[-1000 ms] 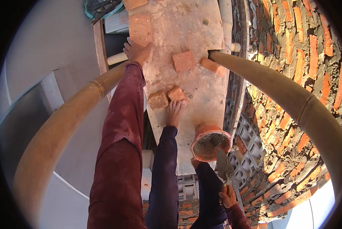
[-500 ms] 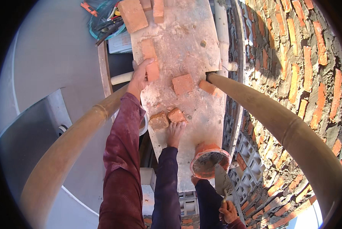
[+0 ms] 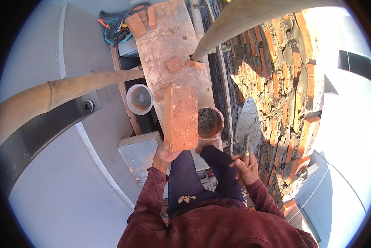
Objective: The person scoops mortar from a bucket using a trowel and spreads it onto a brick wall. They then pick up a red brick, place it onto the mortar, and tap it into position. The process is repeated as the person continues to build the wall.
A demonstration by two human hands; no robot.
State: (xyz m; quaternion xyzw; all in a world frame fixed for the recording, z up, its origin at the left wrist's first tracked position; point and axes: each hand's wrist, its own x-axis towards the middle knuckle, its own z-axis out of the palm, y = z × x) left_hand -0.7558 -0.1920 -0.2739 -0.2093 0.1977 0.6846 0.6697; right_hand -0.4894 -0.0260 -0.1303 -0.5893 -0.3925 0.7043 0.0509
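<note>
In my left hand [image 3: 165, 155] is a whole orange brick [image 3: 183, 118], gripped at its near end and raised above the plank. My right hand [image 3: 247, 167] is closed round the handle of a pointed trowel [image 3: 248, 120], whose grey blade is smeared with mortar and points away from me, beside the brick wall [image 3: 276, 103]. Between the two hands, a bucket of mortar [image 3: 210, 123] stands on the plank [image 3: 165, 45], partly behind the raised brick. Farther along the plank lie two brick pieces, one squarish [image 3: 174, 65] and one by the bamboo pole [image 3: 195, 65].
Bamboo poles [image 3: 65, 89] slant past on the left and right [image 3: 227, 29]. A white bucket [image 3: 139, 99] sits left of the plank, near a pale box [image 3: 140, 153]. More bricks [image 3: 136, 25] and a bag of tools [image 3: 118, 31] are at the far end.
My left hand has lifted a brick off the plank and drawn it back toward me. The trowel has risen from beside the mortar bucket to the wall side. My view has shifted.
</note>
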